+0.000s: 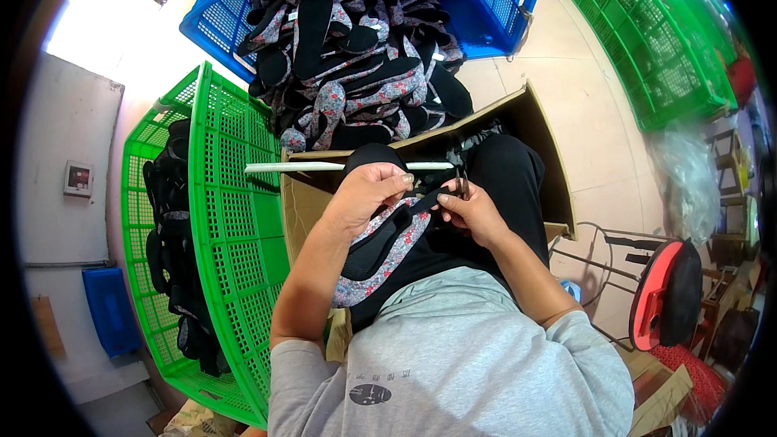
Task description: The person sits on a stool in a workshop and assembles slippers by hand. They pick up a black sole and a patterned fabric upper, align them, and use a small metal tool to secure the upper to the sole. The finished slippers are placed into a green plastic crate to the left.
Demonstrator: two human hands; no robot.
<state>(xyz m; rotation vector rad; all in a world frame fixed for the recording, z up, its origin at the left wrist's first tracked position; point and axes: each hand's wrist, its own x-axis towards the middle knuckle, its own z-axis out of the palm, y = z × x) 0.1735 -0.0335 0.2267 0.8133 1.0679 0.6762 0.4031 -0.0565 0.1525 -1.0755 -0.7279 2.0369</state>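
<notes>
A flowered, grey-and-red slipper with a black inside (382,252) lies over my lap. My left hand (368,196) is closed on its far end, thumb and fingers pinched together. From there a black strap (424,201) runs across to my right hand (472,212), whose fingers are closed on its end. A slim dark tool, probably thread snips (462,184), sticks up from the fingers of my right hand; its lower part is hidden. Just beyond both hands a pale narrow bar (295,167) lies crosswise over an open cardboard box (554,170).
A heap of similar flowered slippers (330,101) spills from a blue crate (491,8) ahead. Close on my left stands a green crate (243,243) with black items (174,218). Another green crate (647,40) is far right. A red-and-black round stool seat (665,295) sits at right.
</notes>
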